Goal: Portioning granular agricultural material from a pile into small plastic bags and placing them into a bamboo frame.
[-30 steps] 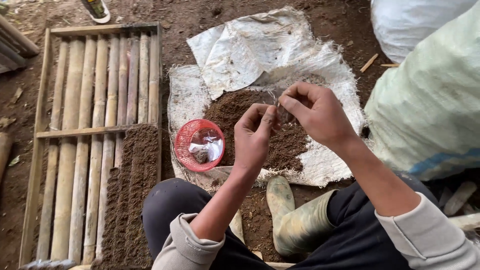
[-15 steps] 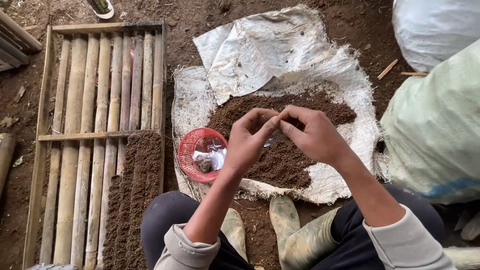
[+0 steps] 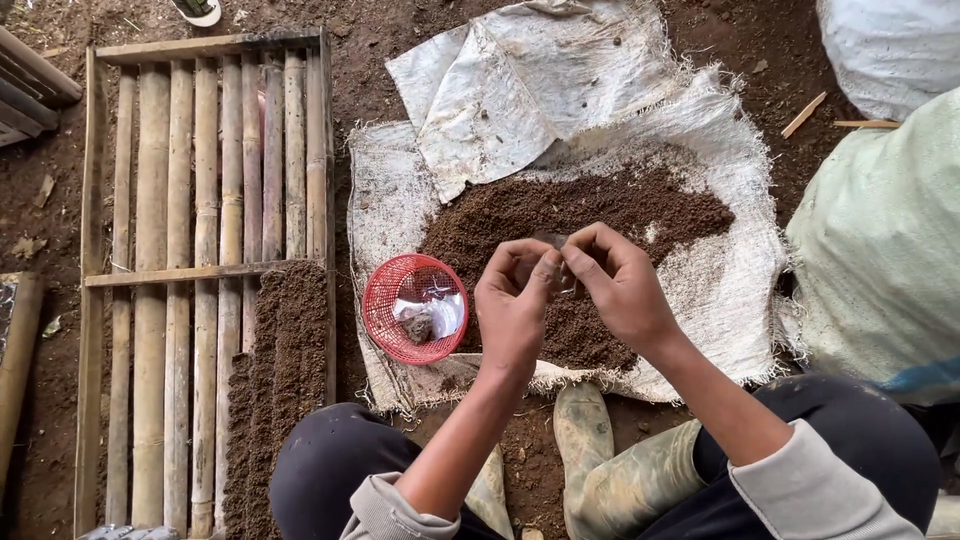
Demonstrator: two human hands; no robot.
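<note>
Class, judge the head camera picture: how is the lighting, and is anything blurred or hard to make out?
Head view: soft, even daylight, no hard shadows or glare; soil pile and red basket sharp; the small clear thing pinched between left hand and right hand is too small to identify.

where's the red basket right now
In the head view, the red mesh basket sits left of centre on the white woven sack, just left of the left hand and right of the bamboo tray.

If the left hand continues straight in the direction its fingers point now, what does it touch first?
Most likely the right hand: the left hand points up-right at it, both pinching a small clear bag. Depth is unclear.
</note>
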